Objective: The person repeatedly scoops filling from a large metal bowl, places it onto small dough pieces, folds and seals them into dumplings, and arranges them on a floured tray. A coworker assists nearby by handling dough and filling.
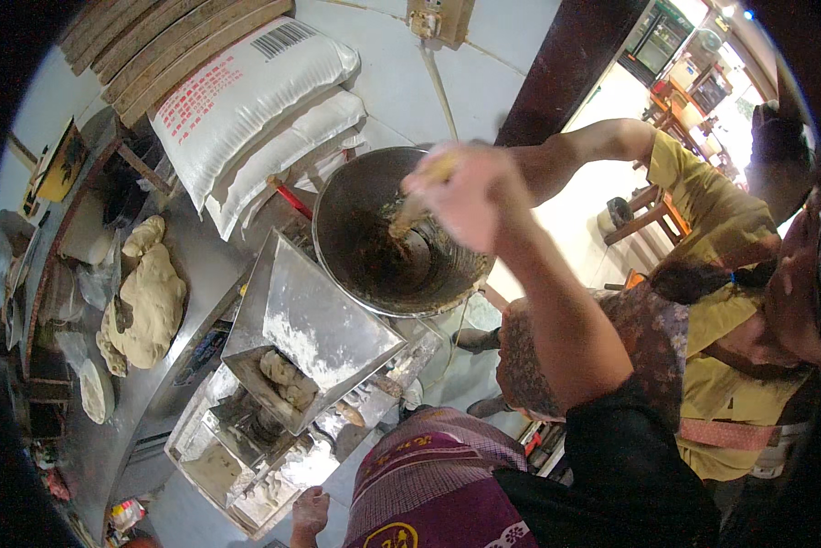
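Observation:
My right hand [468,195], blurred, is raised over a deep round metal pot [320,233]. It seems closed around a pale, stick-like thing [407,218] that slants down into the pot; blur hides its exact kind. Dark residue coats the pot's inner wall. Low in the view, beside my purple apron [438,472], my left hand [311,510] has curled fingers and nothing visible in it. Between the pot and that hand stands a machine with a floured metal hopper [321,322]; a lump of dough [288,381] lies in its throat.
A large dough mass [151,305] and a smaller piece [96,394] lie on the metal counter [208,288]. White sacks [259,89] are stacked beyond. At the right, a co-worker in a yellow shirt [712,198] stands close, one arm [554,161] extending behind my right hand.

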Demonstrator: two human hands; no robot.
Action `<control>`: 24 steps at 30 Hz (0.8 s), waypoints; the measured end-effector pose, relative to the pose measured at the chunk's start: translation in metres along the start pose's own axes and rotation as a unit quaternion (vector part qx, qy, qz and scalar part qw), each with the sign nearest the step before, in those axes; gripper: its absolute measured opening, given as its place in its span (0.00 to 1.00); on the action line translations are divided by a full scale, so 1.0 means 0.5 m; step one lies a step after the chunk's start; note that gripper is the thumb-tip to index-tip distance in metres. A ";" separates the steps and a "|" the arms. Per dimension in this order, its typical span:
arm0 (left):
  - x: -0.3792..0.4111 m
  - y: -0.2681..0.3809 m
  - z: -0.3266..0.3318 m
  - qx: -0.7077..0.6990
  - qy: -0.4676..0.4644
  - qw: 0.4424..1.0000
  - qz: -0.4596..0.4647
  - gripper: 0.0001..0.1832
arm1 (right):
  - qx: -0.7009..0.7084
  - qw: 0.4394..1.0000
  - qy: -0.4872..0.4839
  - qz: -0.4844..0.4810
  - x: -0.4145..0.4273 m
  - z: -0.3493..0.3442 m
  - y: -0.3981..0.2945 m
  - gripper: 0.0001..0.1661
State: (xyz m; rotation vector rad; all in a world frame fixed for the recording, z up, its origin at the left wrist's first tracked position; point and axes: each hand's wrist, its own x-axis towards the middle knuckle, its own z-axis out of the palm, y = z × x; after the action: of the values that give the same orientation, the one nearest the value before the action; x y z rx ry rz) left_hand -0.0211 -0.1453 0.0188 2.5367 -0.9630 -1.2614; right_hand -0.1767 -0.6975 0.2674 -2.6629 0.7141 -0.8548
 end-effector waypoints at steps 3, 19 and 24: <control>-0.005 -0.025 0.016 0.000 0.022 1.000 0.022 0.21 | -0.010 0.987 -0.050 0.155 0.019 -0.040 -0.022 0.11; 0.004 -0.013 0.013 -0.009 0.033 0.999 0.025 0.20 | 0.014 0.952 -0.148 0.269 0.113 0.007 0.008 0.26; -0.024 0.021 -0.016 -0.006 0.027 1.000 0.008 0.20 | 0.006 0.922 -0.158 0.353 0.152 0.009 0.022 0.27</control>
State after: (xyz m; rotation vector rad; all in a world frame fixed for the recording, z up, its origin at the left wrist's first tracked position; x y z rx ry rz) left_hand -0.0253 -0.1476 0.0362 2.5347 -0.9594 -1.1831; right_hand -0.1241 -0.7462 0.2958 -2.1682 1.4252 -0.2230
